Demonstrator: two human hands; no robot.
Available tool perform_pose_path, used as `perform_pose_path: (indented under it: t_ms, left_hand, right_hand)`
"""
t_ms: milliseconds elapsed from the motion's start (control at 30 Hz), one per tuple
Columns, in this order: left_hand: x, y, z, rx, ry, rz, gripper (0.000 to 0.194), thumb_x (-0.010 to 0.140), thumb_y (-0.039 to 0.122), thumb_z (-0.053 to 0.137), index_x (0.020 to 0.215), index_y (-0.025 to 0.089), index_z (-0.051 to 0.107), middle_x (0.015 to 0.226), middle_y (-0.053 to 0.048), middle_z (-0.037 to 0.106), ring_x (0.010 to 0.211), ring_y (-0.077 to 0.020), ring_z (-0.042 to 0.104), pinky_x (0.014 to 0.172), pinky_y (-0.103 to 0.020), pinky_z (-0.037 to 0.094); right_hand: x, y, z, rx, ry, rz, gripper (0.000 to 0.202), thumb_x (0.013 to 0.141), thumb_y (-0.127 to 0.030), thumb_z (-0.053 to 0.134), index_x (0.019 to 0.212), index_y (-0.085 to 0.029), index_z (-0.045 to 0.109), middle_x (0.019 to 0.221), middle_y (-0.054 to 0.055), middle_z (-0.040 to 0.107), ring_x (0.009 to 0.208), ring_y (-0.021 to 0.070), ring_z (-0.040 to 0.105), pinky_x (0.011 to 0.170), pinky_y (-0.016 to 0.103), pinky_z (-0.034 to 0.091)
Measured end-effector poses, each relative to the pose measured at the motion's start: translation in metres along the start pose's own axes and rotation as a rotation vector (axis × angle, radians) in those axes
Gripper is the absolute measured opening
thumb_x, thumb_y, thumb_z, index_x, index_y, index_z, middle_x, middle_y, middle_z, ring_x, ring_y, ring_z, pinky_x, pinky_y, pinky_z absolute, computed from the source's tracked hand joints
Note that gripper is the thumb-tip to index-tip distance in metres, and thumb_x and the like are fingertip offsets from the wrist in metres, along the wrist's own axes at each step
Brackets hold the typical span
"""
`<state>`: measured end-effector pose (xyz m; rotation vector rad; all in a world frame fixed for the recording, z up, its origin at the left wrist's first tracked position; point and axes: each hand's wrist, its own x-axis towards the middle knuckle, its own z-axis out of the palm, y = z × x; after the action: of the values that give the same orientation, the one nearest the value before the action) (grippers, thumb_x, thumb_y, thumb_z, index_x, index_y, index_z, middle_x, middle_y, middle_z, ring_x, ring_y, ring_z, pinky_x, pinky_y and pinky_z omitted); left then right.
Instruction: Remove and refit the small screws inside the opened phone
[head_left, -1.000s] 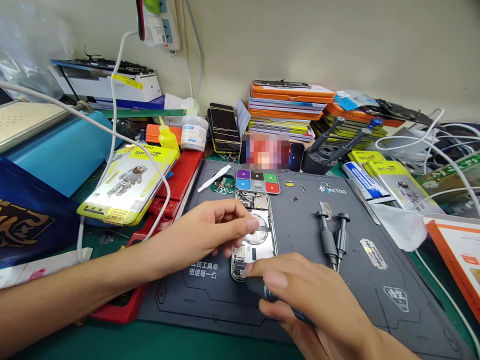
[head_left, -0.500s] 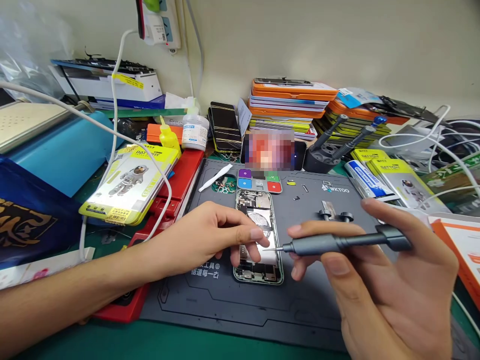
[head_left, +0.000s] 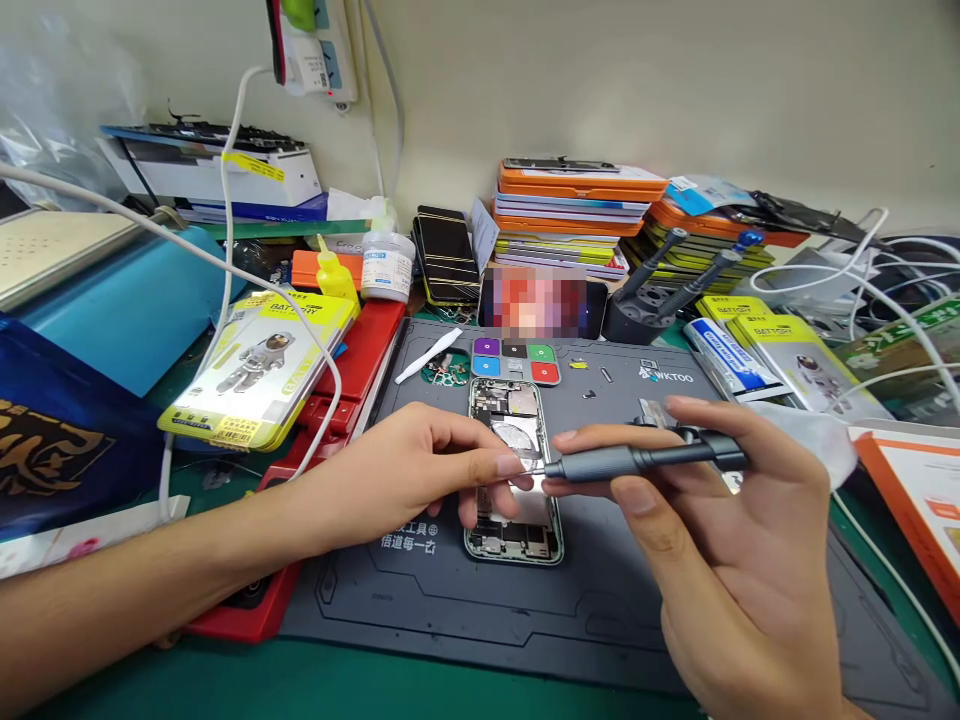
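The screwdriver [head_left: 600, 463] is grasped in the right hand [head_left: 727, 540], held almost level, its tip pointed left. The left hand [head_left: 450, 465] is extended from the left, thumb and forefinger pinched beside that tip; whether anything is clasped cannot be told. Below, the opened phone [head_left: 517, 401] is laid on the mat [head_left: 450, 605], marked "WKTOO" at far right. "BATTERY" is printed on the left pack [head_left: 262, 362].

1 head-worn camera looks forward and down.
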<state>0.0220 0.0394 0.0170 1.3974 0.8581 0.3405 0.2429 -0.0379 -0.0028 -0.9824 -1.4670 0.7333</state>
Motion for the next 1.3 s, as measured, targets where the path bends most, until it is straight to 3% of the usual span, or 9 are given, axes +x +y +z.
perform_pose_path:
  t_ms: [267, 400, 600, 733, 833, 1067, 1300]
  left_hand:
    - [0.001, -0.004, -0.002, -0.033, 0.003, -0.011, 0.028, 0.106, 0.042, 0.066, 0.096, 0.018, 0.077, 0.093, 0.000, 0.080, 0.070, -0.0085, 0.064, 0.057, -0.020, 0.040]
    - [0.002, -0.003, -0.002, -0.040, 0.006, -0.011, 0.027, 0.105, 0.041, 0.067, 0.095, 0.018, 0.077, 0.093, 0.000, 0.080, 0.070, -0.0080, 0.065, 0.057, -0.019, 0.040]
    - [0.003, -0.001, -0.001, -0.048, 0.018, -0.014, 0.024, 0.104, 0.039, 0.070, 0.095, 0.018, 0.077, 0.091, 0.001, 0.080, 0.068, -0.0076, 0.065, 0.056, -0.019, 0.039]
    - [0.001, -0.002, -0.001, -0.056, 0.013, 0.000, 0.024, 0.103, 0.039, 0.071, 0.095, 0.017, 0.078, 0.092, 0.000, 0.080, 0.068, -0.0071, 0.064, 0.057, -0.019, 0.040]
    - [0.001, -0.003, -0.002, -0.064, 0.012, 0.007, 0.025, 0.104, 0.038, 0.071, 0.098, 0.016, 0.080, 0.093, -0.001, 0.081, 0.068, -0.0070, 0.065, 0.057, -0.018, 0.041]
    - [0.002, -0.006, -0.002, -0.073, 0.002, 0.048, 0.026, 0.107, 0.040, 0.068, 0.107, 0.019, 0.083, 0.098, -0.001, 0.083, 0.068, -0.0072, 0.067, 0.057, -0.018, 0.042]
    - [0.002, -0.006, -0.003, -0.101, -0.007, 0.057, 0.017, 0.102, 0.031, 0.074, 0.111, 0.019, 0.083, 0.099, -0.002, 0.084, 0.068, -0.0066, 0.065, 0.059, -0.017, 0.044]
  right_hand:
    - [0.008, -0.001, 0.000, 0.107, 0.017, 0.062, 0.034, 0.107, -0.015, 0.060, 0.136, -0.030, 0.049, 0.114, 0.006, 0.081, 0.108, 0.0208, 0.083, 0.087, 0.029, 0.074]
    - [0.010, 0.002, -0.001, 0.175, 0.006, 0.119, 0.035, 0.106, -0.018, 0.062, 0.137, -0.029, 0.048, 0.114, 0.007, 0.082, 0.106, 0.0235, 0.084, 0.086, 0.033, 0.075]
    - [0.013, 0.006, -0.003, 0.219, -0.002, 0.174, 0.034, 0.107, -0.022, 0.063, 0.136, -0.031, 0.049, 0.113, 0.004, 0.084, 0.089, 0.0196, 0.086, 0.084, 0.031, 0.074]
    - [0.015, 0.005, -0.004, 0.229, 0.038, 0.316, 0.035, 0.104, -0.030, 0.069, 0.134, -0.036, 0.052, 0.111, 0.002, 0.085, 0.085, 0.0223, 0.085, 0.081, 0.038, 0.075]
    - [0.015, 0.003, -0.004, 0.246, 0.071, 0.413, 0.036, 0.103, -0.035, 0.071, 0.134, -0.038, 0.054, 0.109, 0.002, 0.085, 0.084, 0.0220, 0.085, 0.082, 0.037, 0.074]
    - [0.017, 0.005, -0.004, 0.310, 0.096, 0.452, 0.040, 0.101, -0.034, 0.073, 0.136, -0.037, 0.054, 0.109, 0.003, 0.085, 0.086, 0.0209, 0.084, 0.081, 0.035, 0.073]
    - [0.017, 0.005, -0.006, 0.332, 0.070, 0.480, 0.039, 0.103, -0.033, 0.071, 0.138, -0.036, 0.054, 0.110, 0.003, 0.085, 0.087, 0.0195, 0.084, 0.083, 0.031, 0.071]
